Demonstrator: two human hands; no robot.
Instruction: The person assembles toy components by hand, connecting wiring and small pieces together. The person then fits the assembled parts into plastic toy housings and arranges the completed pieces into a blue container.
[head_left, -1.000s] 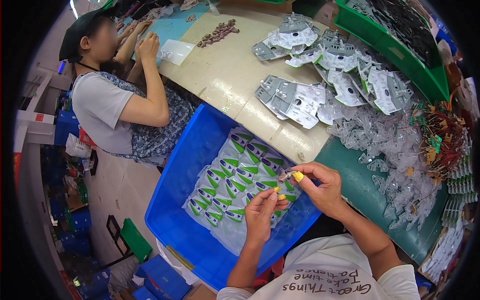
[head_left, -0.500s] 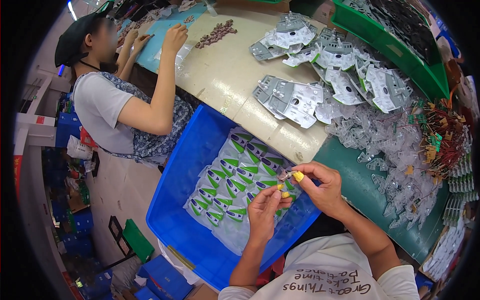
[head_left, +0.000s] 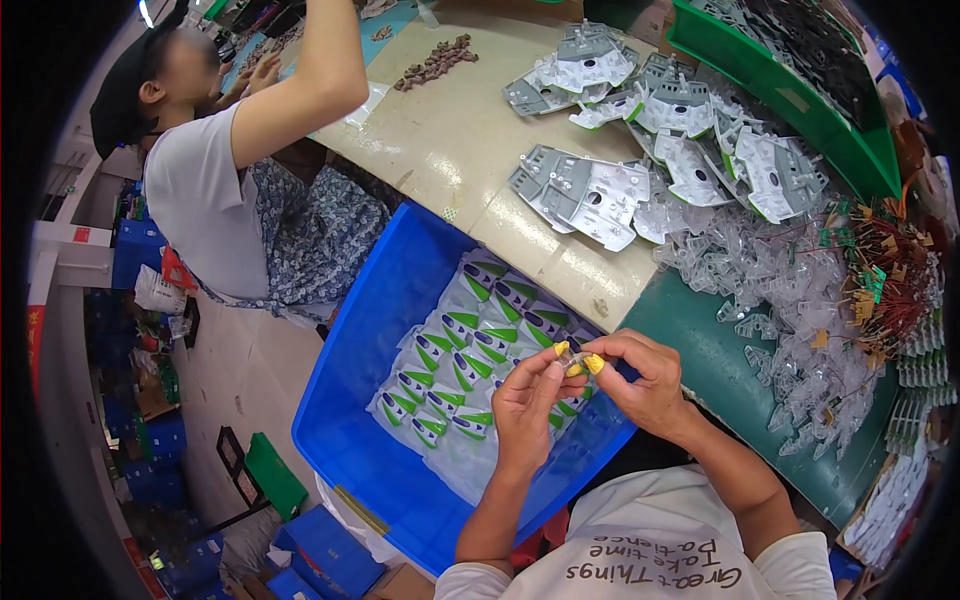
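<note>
Head view. Left hand [head_left: 527,400] and right hand [head_left: 640,385] meet fingertip to fingertip above the near right corner of a blue bin [head_left: 390,440]. Both hands are closed in a pinch on one small part [head_left: 574,366]; yellow finger cots [head_left: 594,364] cover the pinching fingertips. The part is mostly hidden by the fingers; its kind cannot be told.

Directly below and to the left of the hands, inside the bin, lie flat clear packets with green and dark blue tips [head_left: 470,360], laid in overlapping rows. Beyond the hands, the beige worktop [head_left: 450,140] carries grey and white moulded plastic panels [head_left: 590,190]. To the right of the right hand, on a green mat [head_left: 700,340], sits a heap of clear plastic pieces [head_left: 760,270], and farther right a bundle of small boards with red wires [head_left: 885,280]. A green tray [head_left: 790,100] stands at the far right. Far to the left of the hands, another person [head_left: 215,190] sits at the worktop, one arm raised.
</note>
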